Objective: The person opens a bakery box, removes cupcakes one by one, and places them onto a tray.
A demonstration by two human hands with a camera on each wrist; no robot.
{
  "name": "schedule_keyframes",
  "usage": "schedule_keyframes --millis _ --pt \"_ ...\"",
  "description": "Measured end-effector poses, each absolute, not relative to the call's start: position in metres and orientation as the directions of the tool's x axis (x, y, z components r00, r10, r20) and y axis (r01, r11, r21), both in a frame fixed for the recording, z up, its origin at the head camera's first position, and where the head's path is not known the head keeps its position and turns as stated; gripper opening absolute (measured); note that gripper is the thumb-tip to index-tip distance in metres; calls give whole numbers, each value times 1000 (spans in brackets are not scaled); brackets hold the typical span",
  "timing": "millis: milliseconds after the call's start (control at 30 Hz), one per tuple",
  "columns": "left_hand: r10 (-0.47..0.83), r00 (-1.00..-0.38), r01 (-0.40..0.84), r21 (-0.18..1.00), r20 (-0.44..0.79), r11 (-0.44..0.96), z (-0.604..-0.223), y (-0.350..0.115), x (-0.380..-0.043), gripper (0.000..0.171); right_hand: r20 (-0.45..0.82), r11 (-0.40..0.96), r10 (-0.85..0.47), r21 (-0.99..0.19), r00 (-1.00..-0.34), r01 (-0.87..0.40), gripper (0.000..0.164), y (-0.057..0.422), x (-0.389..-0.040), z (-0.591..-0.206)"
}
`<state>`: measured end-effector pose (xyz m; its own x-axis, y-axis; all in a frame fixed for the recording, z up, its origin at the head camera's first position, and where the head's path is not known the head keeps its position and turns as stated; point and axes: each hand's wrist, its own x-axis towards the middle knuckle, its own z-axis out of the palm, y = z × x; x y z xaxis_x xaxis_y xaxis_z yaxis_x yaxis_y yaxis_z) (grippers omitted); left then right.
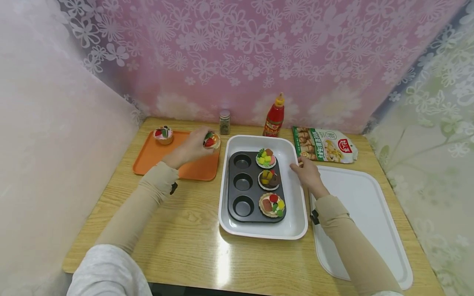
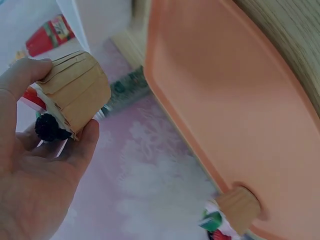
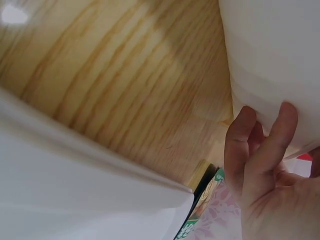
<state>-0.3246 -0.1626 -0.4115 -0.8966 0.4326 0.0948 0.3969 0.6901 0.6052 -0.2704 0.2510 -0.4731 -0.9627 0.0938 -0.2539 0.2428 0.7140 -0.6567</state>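
My left hand [image 1: 192, 144] holds a cupcake [image 2: 75, 92] with a pale wooden-looking cup and berry topping, raised over the right part of an orange tray [image 1: 148, 155]. Another cupcake [image 1: 163, 135] with pink topping stands at that tray's far left corner. With my right hand [image 1: 310, 176] I grip the right rim of a deep white tray [image 1: 297, 213]; its fingers curl against the outer wall in the right wrist view. Inside lies a dark muffin tin [image 1: 254, 189]. Its right column bears three topped tarts [image 1: 268, 181]; the left column's cups hold nothing.
At the back stand a spice jar [image 1: 224, 122] and a red sauce bottle [image 1: 274, 117]. A food packet [image 1: 324, 144] lies at the back right. Below it, a flat white tray [image 1: 355, 205] sits beneath my right forearm. Patterned cloth surrounds the wooden table [image 1: 185, 242].
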Motion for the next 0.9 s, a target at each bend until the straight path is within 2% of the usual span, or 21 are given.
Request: schedule_keyframes --millis 200,533,900 --pt "377 -925 328 593 43 736 -419 -186 -340 68 -257 708 98 -661 -962 248 46 251 -271 -474" --pt "304 -953 257 505 -11 824 -432 -222 -369 70 -251 697 95 -674 -963 244 45 252 -271 -475" --pt "269 -963 229 474 -18 850 -443 -234 -386 72 -258 702 103 -665 -961 254 46 251 -271 -476"
